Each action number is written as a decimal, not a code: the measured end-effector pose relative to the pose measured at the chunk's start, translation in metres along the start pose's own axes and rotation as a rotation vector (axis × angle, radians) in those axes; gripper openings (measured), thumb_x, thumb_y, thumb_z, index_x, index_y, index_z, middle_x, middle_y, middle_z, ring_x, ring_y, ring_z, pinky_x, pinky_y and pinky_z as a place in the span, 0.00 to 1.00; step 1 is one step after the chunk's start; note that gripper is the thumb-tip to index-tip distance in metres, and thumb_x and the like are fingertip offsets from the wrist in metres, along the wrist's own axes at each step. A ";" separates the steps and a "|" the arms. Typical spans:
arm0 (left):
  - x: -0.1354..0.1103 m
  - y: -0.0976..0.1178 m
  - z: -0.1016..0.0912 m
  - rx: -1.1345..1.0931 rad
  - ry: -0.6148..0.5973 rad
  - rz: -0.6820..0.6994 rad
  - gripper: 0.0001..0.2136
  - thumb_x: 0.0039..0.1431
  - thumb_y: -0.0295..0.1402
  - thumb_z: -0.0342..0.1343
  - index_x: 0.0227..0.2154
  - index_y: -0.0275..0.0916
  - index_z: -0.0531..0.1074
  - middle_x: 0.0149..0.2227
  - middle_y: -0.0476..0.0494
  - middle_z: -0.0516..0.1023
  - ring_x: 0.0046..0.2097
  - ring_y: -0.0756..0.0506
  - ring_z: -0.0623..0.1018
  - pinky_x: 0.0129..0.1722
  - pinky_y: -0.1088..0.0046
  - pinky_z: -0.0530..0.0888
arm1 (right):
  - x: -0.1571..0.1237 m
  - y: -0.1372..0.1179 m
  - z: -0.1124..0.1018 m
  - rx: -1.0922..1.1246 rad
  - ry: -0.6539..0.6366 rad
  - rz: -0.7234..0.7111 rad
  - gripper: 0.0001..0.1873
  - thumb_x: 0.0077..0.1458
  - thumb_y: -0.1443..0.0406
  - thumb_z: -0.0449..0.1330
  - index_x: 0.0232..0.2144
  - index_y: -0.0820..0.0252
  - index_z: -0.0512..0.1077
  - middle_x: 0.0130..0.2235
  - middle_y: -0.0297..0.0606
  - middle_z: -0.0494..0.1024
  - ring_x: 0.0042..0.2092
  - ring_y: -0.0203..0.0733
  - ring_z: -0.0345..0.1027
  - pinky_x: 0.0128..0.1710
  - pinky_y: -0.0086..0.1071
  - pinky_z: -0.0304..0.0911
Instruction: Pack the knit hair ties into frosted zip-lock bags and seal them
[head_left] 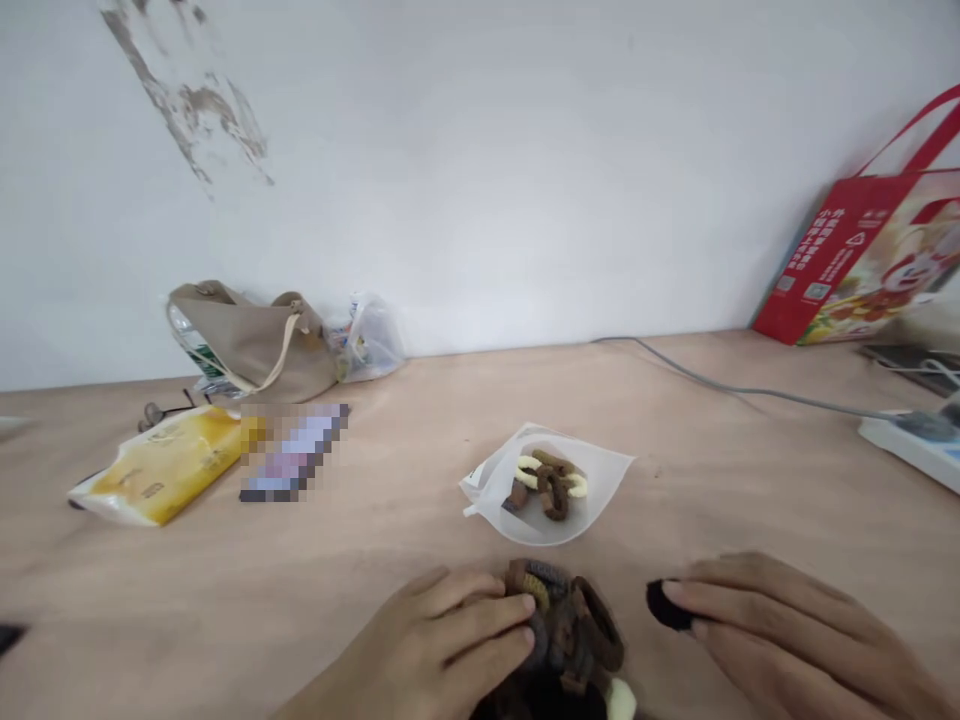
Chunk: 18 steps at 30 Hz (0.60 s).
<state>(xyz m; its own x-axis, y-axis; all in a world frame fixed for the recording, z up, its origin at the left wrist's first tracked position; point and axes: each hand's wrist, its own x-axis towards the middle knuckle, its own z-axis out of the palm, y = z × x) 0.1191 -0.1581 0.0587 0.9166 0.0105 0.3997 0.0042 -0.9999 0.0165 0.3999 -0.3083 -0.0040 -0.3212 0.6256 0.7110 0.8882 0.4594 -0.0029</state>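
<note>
A pile of hair ties (574, 635) in brown, grey, black and cream lies on the table at the lower middle. Resting on the left side of this pile is my left hand (450, 635), its fingers stretched out over the ties. To the right of the pile, my right hand (795, 625) pinches a black hair tie (669, 606) between thumb and fingers, apart from the pile. Just beyond the pile sits an open white pouch (491, 490) with several brown and cream hair ties (553, 492) inside.
A yellow soft packet (180, 465) and a blurred-out flat object (296, 455) lie at the left. Behind them, by the wall, are a beige handbag (255, 340) and a clear plastic bag (373, 340). At the right are a red carrier bag (840, 260), a grey cable (720, 384) and a white power strip (907, 445).
</note>
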 end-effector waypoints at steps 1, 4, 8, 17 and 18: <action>-0.001 -0.001 0.000 0.021 -0.024 0.010 0.09 0.63 0.31 0.51 0.43 0.41 0.73 0.46 0.49 0.79 0.47 0.47 0.77 0.45 0.74 0.76 | 0.013 0.000 0.001 0.012 0.010 -0.024 0.12 0.63 0.63 0.50 0.43 0.54 0.73 0.47 0.38 0.77 0.52 0.46 0.69 0.52 0.39 0.65; 0.000 -0.005 0.003 0.096 -0.050 0.079 0.11 0.65 0.31 0.47 0.43 0.42 0.74 0.49 0.50 0.77 0.50 0.48 0.75 0.47 0.75 0.75 | 0.055 0.003 0.010 -0.005 0.046 -0.154 0.13 0.63 0.70 0.49 0.45 0.60 0.72 0.50 0.43 0.75 0.57 0.49 0.62 0.54 0.45 0.61; 0.000 -0.006 0.009 0.145 0.004 0.105 0.14 0.66 0.26 0.42 0.37 0.39 0.75 0.47 0.49 0.79 0.47 0.50 0.77 0.46 0.79 0.74 | 0.072 -0.003 0.024 -0.009 0.054 -0.233 0.13 0.64 0.70 0.48 0.41 0.62 0.73 0.45 0.39 0.79 0.51 0.42 0.68 0.54 0.39 0.58; 0.019 -0.012 0.016 0.210 0.366 0.004 0.12 0.64 0.22 0.45 0.42 0.31 0.73 0.47 0.39 0.78 0.51 0.40 0.72 0.49 0.60 0.69 | 0.047 -0.017 0.029 0.188 -0.202 -0.138 0.12 0.64 0.68 0.49 0.41 0.62 0.72 0.33 0.39 0.79 0.35 0.37 0.71 0.38 0.30 0.64; 0.024 -0.013 0.017 0.257 0.407 -0.028 0.11 0.63 0.21 0.46 0.40 0.32 0.74 0.45 0.39 0.78 0.49 0.40 0.73 0.47 0.60 0.69 | 0.048 -0.017 0.029 0.186 -0.199 -0.142 0.12 0.64 0.69 0.49 0.41 0.63 0.72 0.32 0.39 0.78 0.33 0.37 0.70 0.36 0.30 0.64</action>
<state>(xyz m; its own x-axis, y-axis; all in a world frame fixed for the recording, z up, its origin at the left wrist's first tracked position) 0.1481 -0.1453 0.0527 0.6843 -0.0093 0.7292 0.1723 -0.9695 -0.1741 0.3603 -0.2676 0.0094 -0.5118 0.6498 0.5620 0.7606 0.6469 -0.0553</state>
